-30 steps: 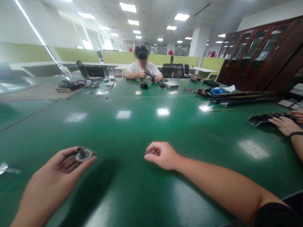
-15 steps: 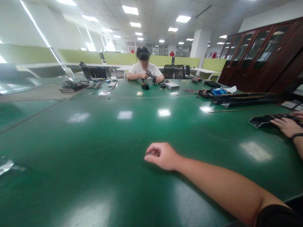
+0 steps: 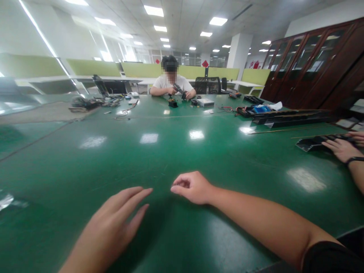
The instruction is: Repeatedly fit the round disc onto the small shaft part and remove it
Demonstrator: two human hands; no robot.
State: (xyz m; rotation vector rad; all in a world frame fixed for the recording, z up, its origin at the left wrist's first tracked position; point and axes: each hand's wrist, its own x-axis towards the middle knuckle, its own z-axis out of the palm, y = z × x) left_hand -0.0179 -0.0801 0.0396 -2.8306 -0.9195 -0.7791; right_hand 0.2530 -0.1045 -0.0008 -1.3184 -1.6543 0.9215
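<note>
My right hand rests on the green tabletop with its fingers curled round. Small dark bits show between the fingertips and thumb, too small to name. To its left, my left hand hovers over the table with its fingers stretched out and the thumb apart. Nothing is in the left hand. A gap separates the two hands.
Across the table a person holds a dark power drill. At the right, another person's hand lies on a black channel-shaped part. Clear plastic lies at the left edge.
My left hand has come into view from the lower left and reaches toward the right hand. The right hand stays curled in about the same place.
</note>
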